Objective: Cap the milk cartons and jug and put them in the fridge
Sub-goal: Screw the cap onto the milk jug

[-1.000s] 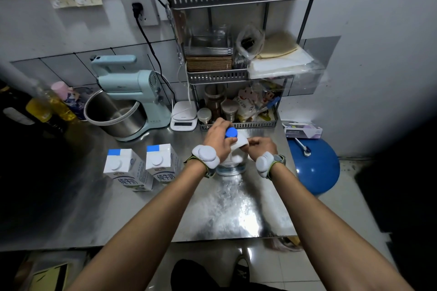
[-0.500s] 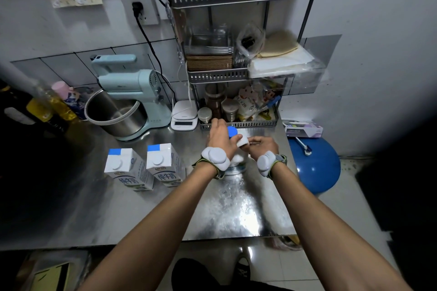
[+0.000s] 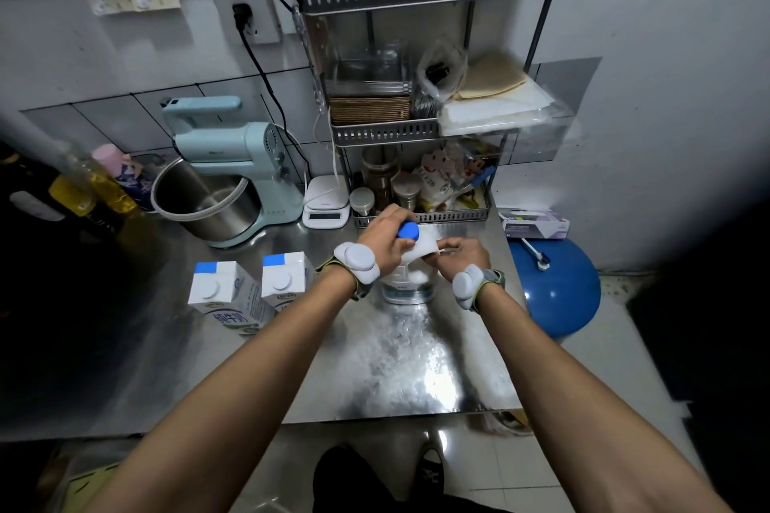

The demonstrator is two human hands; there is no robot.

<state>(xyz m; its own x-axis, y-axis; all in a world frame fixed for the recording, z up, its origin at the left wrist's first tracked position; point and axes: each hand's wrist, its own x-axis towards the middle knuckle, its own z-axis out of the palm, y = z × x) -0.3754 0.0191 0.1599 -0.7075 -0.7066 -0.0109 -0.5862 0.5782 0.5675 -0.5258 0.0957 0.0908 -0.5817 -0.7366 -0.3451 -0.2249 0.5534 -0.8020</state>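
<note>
A white plastic milk jug [image 3: 410,283] stands on the steel counter [image 3: 400,371] in front of the wire rack. My left hand [image 3: 385,237] wraps around its blue cap [image 3: 407,230] at the jug's top. My right hand [image 3: 460,258] grips the jug's handle side and holds it upright. Left of the jug stand two white milk cartons with blue corners and white round caps: one [image 3: 223,296] further left, the other [image 3: 285,281] beside my left wrist.
A pale blue stand mixer [image 3: 233,171] with a steel bowl sits at the back left, a small white scale [image 3: 326,209] beside it. A tiered wire rack [image 3: 421,129] holds jars and bags. A blue stool [image 3: 554,292] stands right of the counter. Oil bottles [image 3: 79,196] line the far left.
My left hand has shifted slightly on the blue cap, turning around it. The jug and my right hand stay in place, and the cartons have not moved.
</note>
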